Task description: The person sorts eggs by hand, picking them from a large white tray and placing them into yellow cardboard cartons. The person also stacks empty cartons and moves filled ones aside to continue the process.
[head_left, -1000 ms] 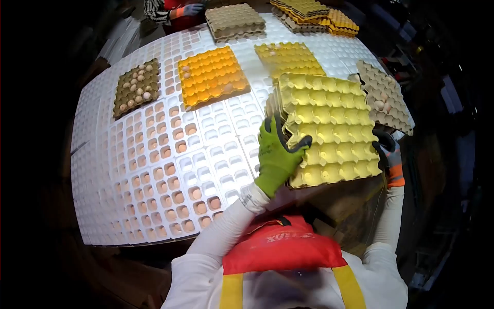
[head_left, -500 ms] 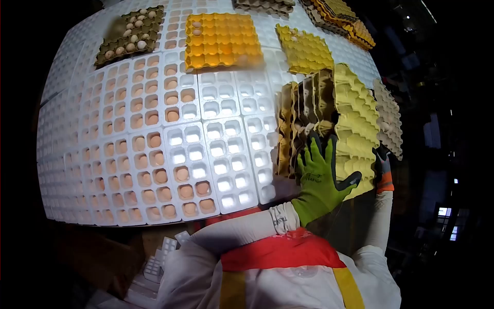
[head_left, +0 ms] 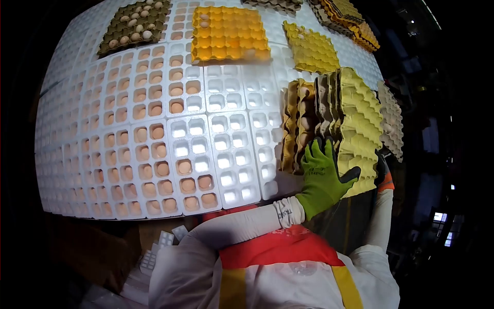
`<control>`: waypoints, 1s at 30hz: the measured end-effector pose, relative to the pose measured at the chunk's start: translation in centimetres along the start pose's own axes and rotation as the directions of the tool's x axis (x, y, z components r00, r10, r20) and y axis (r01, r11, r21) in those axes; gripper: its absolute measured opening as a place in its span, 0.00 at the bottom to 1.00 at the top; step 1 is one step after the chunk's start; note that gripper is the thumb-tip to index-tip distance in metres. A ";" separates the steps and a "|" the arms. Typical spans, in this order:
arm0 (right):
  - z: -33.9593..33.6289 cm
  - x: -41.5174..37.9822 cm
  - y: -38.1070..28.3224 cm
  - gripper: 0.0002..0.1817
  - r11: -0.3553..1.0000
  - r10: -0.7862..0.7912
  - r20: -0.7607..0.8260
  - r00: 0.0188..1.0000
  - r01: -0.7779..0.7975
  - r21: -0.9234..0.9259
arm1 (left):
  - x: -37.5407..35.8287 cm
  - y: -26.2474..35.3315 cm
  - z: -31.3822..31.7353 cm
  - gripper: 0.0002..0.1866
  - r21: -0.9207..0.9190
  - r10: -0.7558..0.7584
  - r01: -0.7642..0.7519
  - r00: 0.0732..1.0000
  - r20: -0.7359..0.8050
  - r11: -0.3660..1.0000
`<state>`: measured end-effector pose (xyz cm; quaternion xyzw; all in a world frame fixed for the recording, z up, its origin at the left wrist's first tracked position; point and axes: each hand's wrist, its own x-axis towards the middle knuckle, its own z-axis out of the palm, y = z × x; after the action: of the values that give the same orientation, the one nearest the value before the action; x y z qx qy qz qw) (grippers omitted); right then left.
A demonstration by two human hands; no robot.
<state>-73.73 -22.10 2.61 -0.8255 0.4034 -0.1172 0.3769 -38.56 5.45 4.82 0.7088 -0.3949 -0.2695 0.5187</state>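
Head view. Left hand (head_left: 323, 177), green glove, lies flat with fingers spread against the near face of a stack of egg trays (head_left: 334, 123) tipped on edge at the right rim of the white grid table (head_left: 226, 149); thumb hooks the yellow outer tray. Right hand (head_left: 383, 172) mostly hidden behind the stack, grip can't be told, prob. supporting the far side. Orange tray (head_left: 229, 33), yellow tray (head_left: 311, 49) & brown tray w/ eggs (head_left: 134, 23) lie flat further back
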 end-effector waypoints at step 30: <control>47.6 11.9 -42.6 0.39 0.766 -0.293 0.375 0.879 -0.019 0.643 | -14.8 -21.3 -46.1 0.23 -0.404 -0.309 0.123 0.847 -0.434 0.906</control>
<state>-17.73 10.70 -0.94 -0.6833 0.1777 -0.0768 0.7040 -4.12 45.11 -1.14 0.6865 -0.1110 -0.2073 0.6880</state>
